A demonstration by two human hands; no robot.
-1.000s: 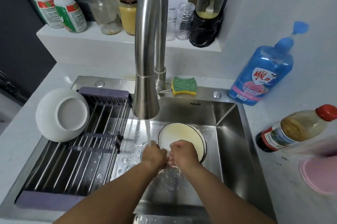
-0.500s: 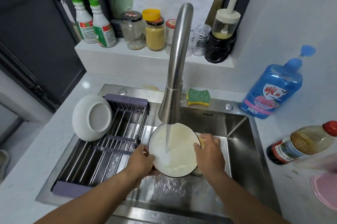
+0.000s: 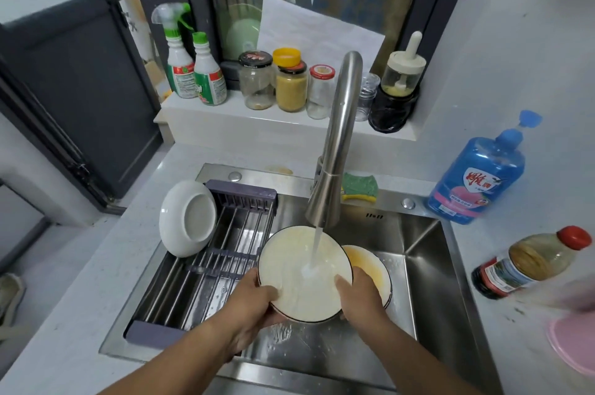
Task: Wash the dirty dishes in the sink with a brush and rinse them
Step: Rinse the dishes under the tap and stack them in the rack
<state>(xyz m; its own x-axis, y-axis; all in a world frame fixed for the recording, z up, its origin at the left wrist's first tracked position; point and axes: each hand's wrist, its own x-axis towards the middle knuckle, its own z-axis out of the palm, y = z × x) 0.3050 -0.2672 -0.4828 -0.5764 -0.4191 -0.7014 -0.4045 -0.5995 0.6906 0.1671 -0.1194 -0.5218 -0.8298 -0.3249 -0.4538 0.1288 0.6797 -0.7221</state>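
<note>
Left hand (image 3: 254, 301) and right hand (image 3: 360, 296) grasp one cream bowl (image 3: 289, 262) by opposite rims.

Fingers of both hands curl round the dark-edged rim, and the bowl is held over the sink (image 3: 428, 253) with the faucet (image 3: 338, 150) stream landing on its inside. A second bowl (image 3: 367, 261), coated with yellow residue, lies in the basin just behind the right hand. A white bowl (image 3: 186, 217) leans on the drying rack (image 3: 225, 233) at the left. A sponge (image 3: 359, 187) rests on the back ledge. The blue detergent bottle (image 3: 476, 175) carries a red shield label with Chinese characters. The label text on the red-capped bottle (image 3: 528, 261) is too small to read.
</note>
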